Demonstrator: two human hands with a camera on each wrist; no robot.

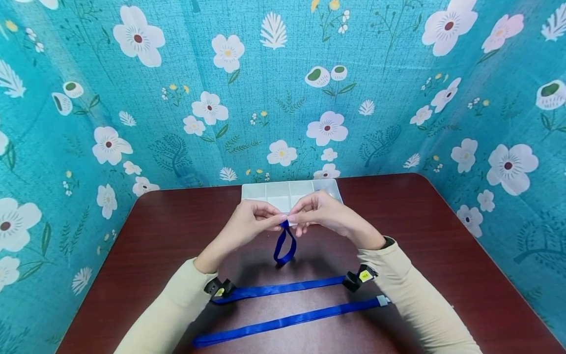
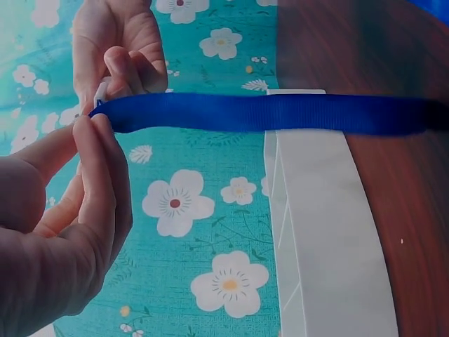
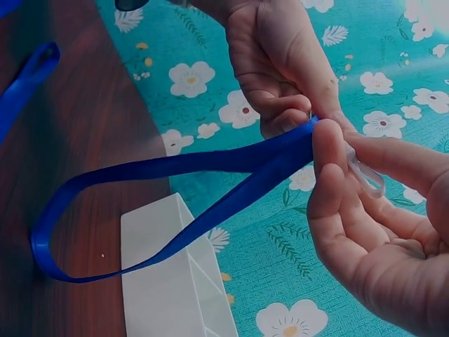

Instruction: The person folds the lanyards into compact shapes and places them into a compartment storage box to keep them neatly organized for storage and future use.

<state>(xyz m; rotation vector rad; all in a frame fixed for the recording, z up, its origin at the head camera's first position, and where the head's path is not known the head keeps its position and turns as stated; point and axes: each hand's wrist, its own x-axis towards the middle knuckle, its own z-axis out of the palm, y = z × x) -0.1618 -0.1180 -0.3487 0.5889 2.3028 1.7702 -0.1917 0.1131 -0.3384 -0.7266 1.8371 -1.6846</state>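
Note:
In the head view, my left hand (image 1: 247,225) and right hand (image 1: 325,215) meet at the fingertips over the table. Between them they pinch the joined ends of a blue ribbon strap (image 3: 203,162), which hangs below as a teardrop loop. A small whitish, translucent loop-shaped piece (image 3: 370,179) sticks out beside the pinched end, at my right fingers in the right wrist view. From the left wrist, the strap (image 2: 210,112) runs flat and sideways away from the fingertips. The exact join under the thumbs is hidden.
A white compartment tray (image 1: 254,191) stands at the table's back edge, behind the hands. Two folded blue straps lie nearer: one strap (image 1: 292,288) between the wrists, and a front strap (image 1: 287,322) with a grey end fitting (image 1: 382,301). Flowered teal cloth (image 1: 265,98) hangs around the table.

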